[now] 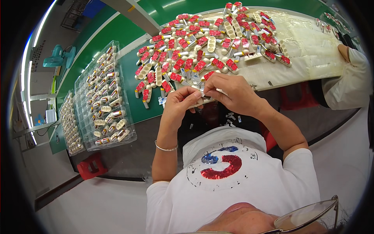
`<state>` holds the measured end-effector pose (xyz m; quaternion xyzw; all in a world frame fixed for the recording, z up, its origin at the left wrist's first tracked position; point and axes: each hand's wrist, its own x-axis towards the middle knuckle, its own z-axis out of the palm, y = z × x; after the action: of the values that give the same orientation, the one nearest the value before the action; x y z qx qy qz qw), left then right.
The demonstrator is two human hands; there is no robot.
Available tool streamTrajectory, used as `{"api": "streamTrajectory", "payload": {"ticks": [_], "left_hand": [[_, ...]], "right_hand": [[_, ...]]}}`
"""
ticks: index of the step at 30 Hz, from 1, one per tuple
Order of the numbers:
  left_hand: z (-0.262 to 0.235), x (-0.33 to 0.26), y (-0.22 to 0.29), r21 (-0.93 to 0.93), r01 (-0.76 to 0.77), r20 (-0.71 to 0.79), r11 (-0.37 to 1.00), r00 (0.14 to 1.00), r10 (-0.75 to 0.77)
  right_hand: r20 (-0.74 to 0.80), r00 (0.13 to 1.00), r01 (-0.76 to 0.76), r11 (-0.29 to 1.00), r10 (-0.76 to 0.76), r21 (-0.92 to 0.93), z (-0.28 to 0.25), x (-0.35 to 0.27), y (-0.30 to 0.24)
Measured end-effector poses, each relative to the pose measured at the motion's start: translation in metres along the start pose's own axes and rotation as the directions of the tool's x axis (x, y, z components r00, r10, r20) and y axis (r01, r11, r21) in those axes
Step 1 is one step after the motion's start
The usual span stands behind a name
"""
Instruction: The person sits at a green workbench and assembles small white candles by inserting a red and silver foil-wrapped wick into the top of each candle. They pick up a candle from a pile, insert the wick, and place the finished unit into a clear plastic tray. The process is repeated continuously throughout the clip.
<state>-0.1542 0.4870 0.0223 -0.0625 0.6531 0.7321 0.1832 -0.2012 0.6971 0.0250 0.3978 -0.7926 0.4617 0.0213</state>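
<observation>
Green table (pixel 128 102) is carrying everything; a plastic-covered sheet (pixel 311 46) is lying across its far right, a co-worker's sleeve (pixel 350 84) resting by it; clear blister trays (pixel 102 97) are sitting at the left, pockets partly loaded; a loose pile of small red-and-white blister parts (pixel 202 46) is spreading over the middle, just beyond the hands.

Left hand (pixel 180 103) and right hand (pixel 230 93) are meeting just in front of the table's near edge, above the lap; the fingers (pixel 193 92) of both are pinching one small pale strip-shaped piece (pixel 202 100) between them, closed on it, left supporting from below, right pressing on top; piece is mostly hidden, exact shape unclear.

Judgement: piece is looking light, thin, probably slightly flexible plastic, smooth enough to slip; fingertip pinch at its ends or long edges is suiting it, not a flat squeeze; little scraps (pixel 231 117) are lying on the lap below.
</observation>
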Motion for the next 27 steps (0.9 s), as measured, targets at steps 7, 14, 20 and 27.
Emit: {"api": "streamTrajectory", "payload": {"ticks": [7, 14, 20, 27], "left_hand": [[0.003, -0.009, -0.005, -0.145, -0.032, 0.021, 0.989, 0.999, 0.036], [0.003, -0.006, -0.009, -0.38, -0.013, -0.017, 0.925, 1.0, 0.007], [0.017, -0.007, -0.01, -0.468, 0.022, 0.033, 0.883, 0.999, -0.007], [0.022, -0.014, -0.007, -0.436, -0.133, -0.06, 0.89, 0.991, 0.118]], "right_hand": [[0.073, 0.892, -0.334, 0.542, 0.446, 0.771, -0.009, 0.003, 0.014], [0.231, 0.948, -0.28, 0.92, 0.22, 0.274, -0.012, -0.019, 0.004], [-0.132, 0.984, -0.053, 0.894, 0.124, 0.444, 0.01, -0.008, -0.003], [-0.145, 0.934, -0.114, 0.659, 0.325, 0.743, 0.02, -0.003, -0.003]]}}
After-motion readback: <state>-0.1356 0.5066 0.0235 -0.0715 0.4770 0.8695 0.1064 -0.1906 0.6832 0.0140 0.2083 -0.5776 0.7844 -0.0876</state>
